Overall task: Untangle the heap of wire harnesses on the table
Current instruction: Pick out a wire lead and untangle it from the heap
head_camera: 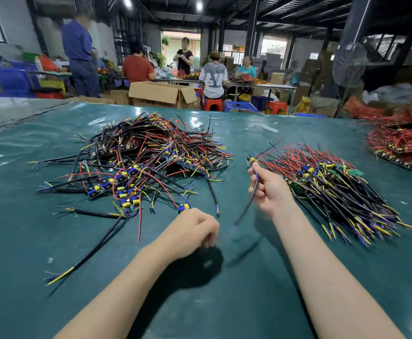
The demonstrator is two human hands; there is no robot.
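The work was only partly done. The counter carried two groups of harnesses. The tangled heap lay toward the left side of the counter, about halfway between the near and far edges. It was large, with black, red, yellow and blue wires crossing in all directions. A few long black cables spread out from it toward the near left corner. The sorted pile lay toward the right side, with its wires mostly side by side and pointing the same way. Judging by size, the two looked about the same, so I think around half of the work remained.

The right hand was raised above the counter, between the heap and the sorted pile. Its fingers were curled around one harness, gripping it just below the small part at the top. The black cable hung down from the hand, and its lower end was blurred. This harness seemed already free from the heap, and probably it only needed to be laid on the sorted pile.

The left hand was low, near the middle of the counter, with its fingers curled inward. I cannot tell if they pinched the blurred end of the cable or nothing.

A separate red pile lay at the right edge.
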